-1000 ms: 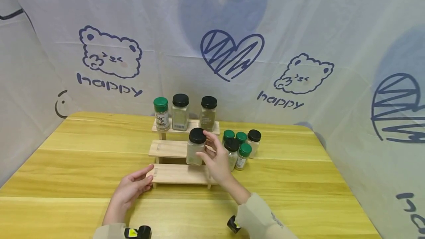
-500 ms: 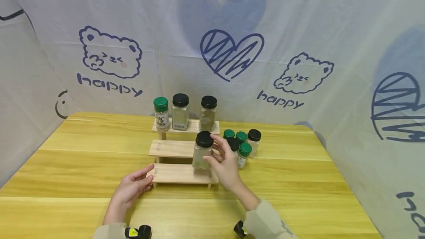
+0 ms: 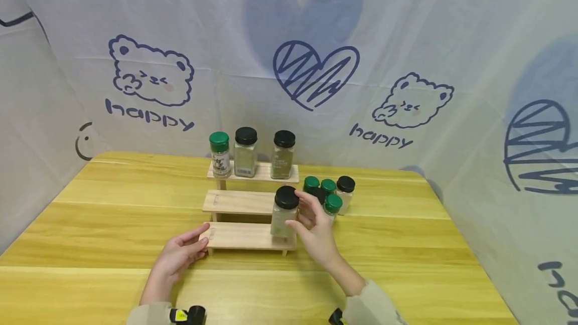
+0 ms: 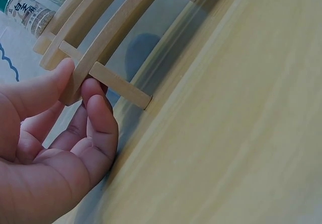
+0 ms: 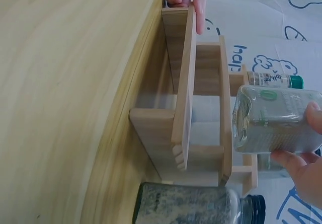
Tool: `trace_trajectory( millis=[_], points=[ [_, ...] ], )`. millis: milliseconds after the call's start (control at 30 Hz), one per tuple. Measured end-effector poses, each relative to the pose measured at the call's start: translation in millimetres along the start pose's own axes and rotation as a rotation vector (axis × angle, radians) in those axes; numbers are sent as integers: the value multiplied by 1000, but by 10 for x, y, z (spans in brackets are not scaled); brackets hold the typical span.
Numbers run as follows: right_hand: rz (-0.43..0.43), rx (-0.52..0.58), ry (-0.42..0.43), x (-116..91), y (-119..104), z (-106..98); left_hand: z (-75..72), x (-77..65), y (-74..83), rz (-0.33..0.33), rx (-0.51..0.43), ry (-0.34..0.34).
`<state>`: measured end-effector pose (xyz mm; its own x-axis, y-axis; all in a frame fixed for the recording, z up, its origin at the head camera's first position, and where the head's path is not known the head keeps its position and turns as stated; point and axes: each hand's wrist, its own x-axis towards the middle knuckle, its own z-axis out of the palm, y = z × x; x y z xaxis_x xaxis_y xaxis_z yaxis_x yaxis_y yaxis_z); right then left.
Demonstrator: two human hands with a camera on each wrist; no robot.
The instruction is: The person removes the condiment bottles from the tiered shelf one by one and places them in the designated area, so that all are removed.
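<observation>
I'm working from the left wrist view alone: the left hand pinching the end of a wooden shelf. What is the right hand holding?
Observer: The right hand holds a black-lidded jar.

Operator: Is that jar touching the bottom shelf?

Observer: It doesn't look like it; the right wrist view shows a gap between the jar's base and that shelf.

Operator: Are any jars off the rack?

Observer: Yes, the head view shows five other jars grouped on the table, to the right of the rack.
</observation>
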<state>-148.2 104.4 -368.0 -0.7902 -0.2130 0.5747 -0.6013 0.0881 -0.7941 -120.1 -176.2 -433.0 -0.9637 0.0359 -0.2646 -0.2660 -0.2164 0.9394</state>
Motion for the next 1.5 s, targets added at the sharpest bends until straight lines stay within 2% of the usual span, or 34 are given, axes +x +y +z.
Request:
trace_trajectory(
  millis=[167,400,567,800,1067,1500],
  points=[
    [-12,-42,25,-39,15,-80,-6,3,4,-9,-5,2],
    [38,-67,49,-98,38,-186,2,0,7,-16,-9,10],
    [38,-91,50,-136,62,-245,3,3,8,-4,-18,9],
    [58,-93,42,-210,91,-327,3,2,-5,-10,-25,12],
    [122,-86,43,-273,126,-412,4,3,-2,-15,-22,9],
    [162,-77,47,-371,175,-582,9,8,1,-11,-10,21]
  ],
)
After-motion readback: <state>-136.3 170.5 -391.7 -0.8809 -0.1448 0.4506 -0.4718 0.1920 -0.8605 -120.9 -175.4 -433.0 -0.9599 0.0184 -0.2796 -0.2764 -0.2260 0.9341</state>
